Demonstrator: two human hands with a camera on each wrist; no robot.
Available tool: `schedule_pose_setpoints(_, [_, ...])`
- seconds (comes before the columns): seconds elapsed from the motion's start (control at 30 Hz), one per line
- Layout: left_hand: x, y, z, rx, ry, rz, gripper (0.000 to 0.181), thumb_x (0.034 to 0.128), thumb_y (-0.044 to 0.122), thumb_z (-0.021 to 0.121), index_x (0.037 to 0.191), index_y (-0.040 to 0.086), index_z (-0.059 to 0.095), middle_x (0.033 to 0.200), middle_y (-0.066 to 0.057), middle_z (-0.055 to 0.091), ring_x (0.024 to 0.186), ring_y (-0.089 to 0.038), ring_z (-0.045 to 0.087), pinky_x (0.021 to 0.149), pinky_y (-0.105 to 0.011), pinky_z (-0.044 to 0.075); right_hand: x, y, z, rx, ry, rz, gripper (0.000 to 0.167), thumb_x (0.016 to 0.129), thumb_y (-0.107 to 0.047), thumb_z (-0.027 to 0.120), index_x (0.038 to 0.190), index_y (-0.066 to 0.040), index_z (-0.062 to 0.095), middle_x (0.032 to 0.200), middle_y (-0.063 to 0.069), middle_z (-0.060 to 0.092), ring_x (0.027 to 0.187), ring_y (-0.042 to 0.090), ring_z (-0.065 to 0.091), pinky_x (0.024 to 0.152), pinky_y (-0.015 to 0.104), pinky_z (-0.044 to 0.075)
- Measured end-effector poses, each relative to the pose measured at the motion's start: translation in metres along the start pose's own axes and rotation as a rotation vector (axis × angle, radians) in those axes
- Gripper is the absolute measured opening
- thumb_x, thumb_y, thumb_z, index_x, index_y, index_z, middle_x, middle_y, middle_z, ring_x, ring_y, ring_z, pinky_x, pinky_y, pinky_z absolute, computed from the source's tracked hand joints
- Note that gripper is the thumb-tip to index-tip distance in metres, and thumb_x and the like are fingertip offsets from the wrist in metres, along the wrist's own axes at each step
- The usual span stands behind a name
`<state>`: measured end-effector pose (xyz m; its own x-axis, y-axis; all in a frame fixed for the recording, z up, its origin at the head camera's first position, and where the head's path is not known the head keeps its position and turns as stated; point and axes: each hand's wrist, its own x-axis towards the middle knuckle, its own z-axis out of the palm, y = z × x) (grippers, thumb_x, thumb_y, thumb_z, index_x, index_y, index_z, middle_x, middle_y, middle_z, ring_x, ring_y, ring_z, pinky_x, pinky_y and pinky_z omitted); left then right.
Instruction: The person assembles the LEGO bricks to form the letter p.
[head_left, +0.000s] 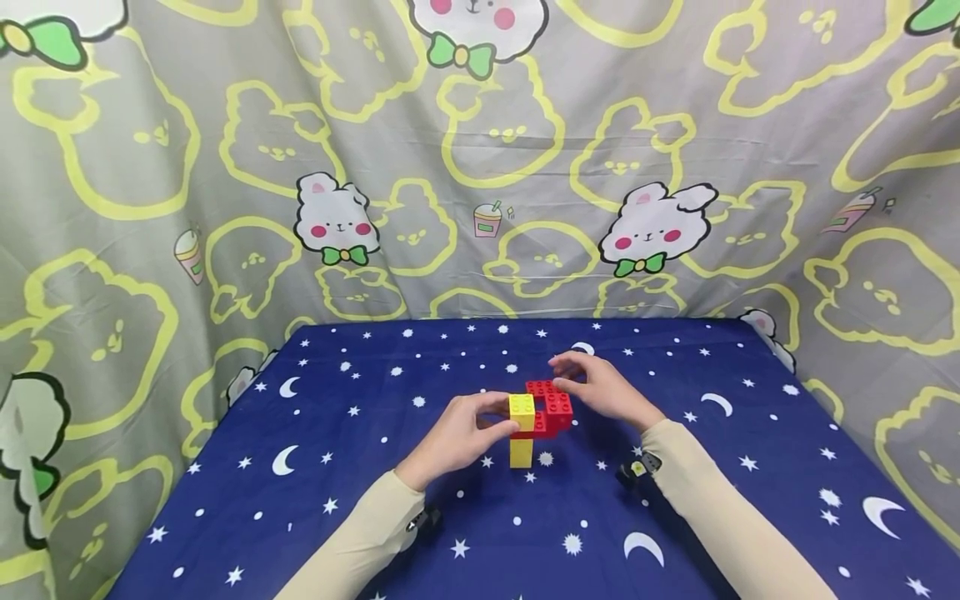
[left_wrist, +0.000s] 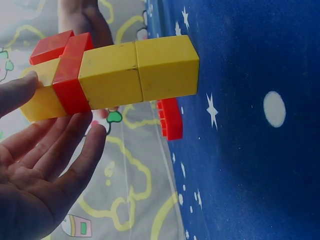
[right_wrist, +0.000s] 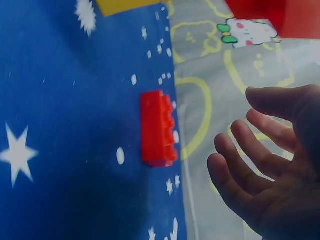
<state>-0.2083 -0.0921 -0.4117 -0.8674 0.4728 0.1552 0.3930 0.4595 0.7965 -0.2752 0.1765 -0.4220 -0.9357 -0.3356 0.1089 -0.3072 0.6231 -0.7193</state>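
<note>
My left hand point(head_left: 462, 433) holds a toy building-brick structure by its upper part, thumb on one side and fingers on the other. Yellow bricks point(left_wrist: 167, 67) form its upright column, with a red brick point(left_wrist: 72, 72) set crosswise between them. More red bricks point(head_left: 558, 404) jut out toward the right. Whether the column's foot touches the cloth I cannot tell. To the right of the structure, my right hand point(head_left: 603, 387) hovers with loosely bent fingers, and nothing is in it in the right wrist view. A separate red brick point(right_wrist: 157, 129) lies on the cloth beyond the structure.
A dark blue cloth point(head_left: 337, 483) with white stars and moons covers the table. Behind it hangs a grey curtain point(head_left: 420, 150) with cartoon animals. Small dark devices are strapped under both wrists.
</note>
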Motion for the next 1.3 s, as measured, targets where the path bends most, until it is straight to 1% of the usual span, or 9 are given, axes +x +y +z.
schedule_pose_setpoints(0.17, [0.000, 0.000, 0.000, -0.001, 0.000, -0.012, 0.043, 0.0972, 0.031, 0.072, 0.136, 0.011, 0.065, 0.126, -0.001, 0.071, 0.113, -0.018, 0.068, 0.091, -0.033, 0.059, 0.007, 0.012, 0.004, -0.015, -0.010, 0.026, 0.040, 0.099, -0.023, 0.069, 0.135, -0.008, 0.062, 0.134, 0.016, 0.064, 0.115, 0.030, 0.064, 0.097, 0.051, 0.054])
schedule_pose_setpoints(0.27, [0.000, 0.000, 0.000, -0.009, -0.003, -0.011, 0.044, 0.0974, 0.030, 0.072, 0.136, 0.011, 0.065, 0.126, -0.002, 0.071, 0.114, -0.021, 0.068, 0.091, -0.034, 0.059, 0.011, 0.019, 0.006, -0.061, -0.005, 0.032, 0.040, 0.098, -0.021, 0.070, 0.135, -0.008, 0.063, 0.136, 0.015, 0.063, 0.113, 0.031, 0.064, 0.095, 0.051, 0.053])
schedule_pose_setpoints(0.4, [0.000, 0.000, 0.000, -0.018, -0.005, -0.008, 0.044, 0.0974, 0.030, 0.072, 0.136, 0.011, 0.064, 0.127, -0.003, 0.070, 0.115, -0.023, 0.068, 0.092, -0.034, 0.059, 0.013, 0.026, 0.009, -0.131, 0.000, 0.032, 0.040, 0.097, -0.020, 0.071, 0.135, -0.008, 0.064, 0.137, 0.014, 0.061, 0.108, 0.030, 0.064, 0.091, 0.050, 0.053])
schedule_pose_setpoints(0.57, [0.000, 0.000, 0.000, -0.018, -0.002, -0.010, 0.044, 0.0971, 0.030, 0.072, 0.136, 0.011, 0.064, 0.127, -0.002, 0.070, 0.116, -0.024, 0.068, 0.093, -0.035, 0.058, 0.016, 0.029, 0.010, -0.151, -0.017, 0.046, 0.041, 0.097, -0.018, 0.071, 0.136, -0.009, 0.064, 0.134, 0.014, 0.063, 0.101, 0.026, 0.063, 0.085, 0.045, 0.054])
schedule_pose_setpoints(0.67, [0.000, 0.000, 0.000, -0.018, -0.001, -0.008, 0.045, 0.0969, 0.030, 0.073, 0.136, 0.010, 0.064, 0.127, -0.003, 0.070, 0.116, -0.026, 0.067, 0.093, -0.036, 0.058, 0.018, 0.031, 0.011, -0.151, -0.050, 0.057, 0.040, 0.097, -0.017, 0.070, 0.136, -0.010, 0.065, 0.127, 0.013, 0.065, 0.095, 0.023, 0.063, 0.080, 0.040, 0.053])
schedule_pose_setpoints(0.77, [0.000, 0.000, 0.000, -0.019, 0.000, -0.009, 0.045, 0.0970, 0.030, 0.072, 0.136, 0.010, 0.064, 0.127, -0.003, 0.070, 0.115, -0.024, 0.067, 0.092, -0.035, 0.058, 0.020, 0.034, 0.013, -0.142, -0.096, 0.059, 0.038, 0.097, -0.014, 0.069, 0.135, -0.011, 0.065, 0.122, 0.013, 0.068, 0.093, 0.021, 0.064, 0.078, 0.037, 0.055])
schedule_pose_setpoints(0.93, [0.000, 0.000, 0.000, -0.014, 0.000, -0.005, 0.044, 0.0975, 0.031, 0.072, 0.136, 0.012, 0.065, 0.127, -0.001, 0.071, 0.113, -0.018, 0.067, 0.091, -0.032, 0.058, 0.020, 0.037, 0.016, -0.108, -0.140, 0.067, 0.038, 0.094, -0.007, 0.070, 0.132, -0.011, 0.067, 0.125, 0.013, 0.068, 0.094, 0.020, 0.066, 0.084, 0.040, 0.057])
schedule_pose_setpoints(1.1, [-0.001, 0.000, 0.000, -0.012, 0.003, 0.000, 0.043, 0.0975, 0.031, 0.072, 0.135, 0.011, 0.065, 0.126, -0.002, 0.071, 0.114, -0.020, 0.068, 0.092, -0.034, 0.058, 0.021, 0.037, 0.017, -0.110, -0.139, 0.066, 0.036, 0.092, -0.004, 0.071, 0.127, -0.011, 0.068, 0.125, 0.012, 0.067, 0.094, 0.020, 0.067, 0.088, 0.044, 0.057])
schedule_pose_setpoints(1.3, [0.000, 0.000, 0.001, -0.003, 0.008, 0.008, 0.043, 0.0975, 0.031, 0.072, 0.134, 0.010, 0.066, 0.125, -0.004, 0.071, 0.113, -0.021, 0.068, 0.091, -0.036, 0.059, 0.017, 0.035, 0.013, -0.100, -0.110, 0.059, 0.032, 0.093, -0.007, 0.071, 0.125, -0.010, 0.070, 0.119, 0.011, 0.070, 0.092, 0.018, 0.068, 0.080, 0.038, 0.057])
